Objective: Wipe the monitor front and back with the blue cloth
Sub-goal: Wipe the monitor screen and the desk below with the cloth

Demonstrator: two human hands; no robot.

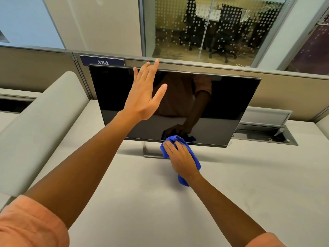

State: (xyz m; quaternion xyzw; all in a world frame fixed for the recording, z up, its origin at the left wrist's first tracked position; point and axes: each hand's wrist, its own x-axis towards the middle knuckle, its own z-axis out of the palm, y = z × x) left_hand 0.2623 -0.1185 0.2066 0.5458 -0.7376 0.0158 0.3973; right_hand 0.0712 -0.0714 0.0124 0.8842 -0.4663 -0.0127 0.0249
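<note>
A black monitor (pixel 222 104) stands on a silver stand (pixel 147 150) on the pale desk, its dark screen facing me and reflecting my arm. My left hand (pixel 145 93) is raised in front of the screen's upper left part, fingers straight and spread, fingertips at the top edge. My right hand (pixel 181 157) grips a bunched blue cloth (pixel 193 155) just below the screen's bottom edge, beside the stand. Part of the cloth hangs under my wrist. The monitor's back is hidden.
The beige desk (pixel 249 184) spreads in front of the monitor. A grey partition (pixel 284 90) with a label reading 384 (pixel 102 61) rises behind it. An open cable tray (pixel 265 135) lies at the right rear. A padded divider (pixel 41 122) stands at left.
</note>
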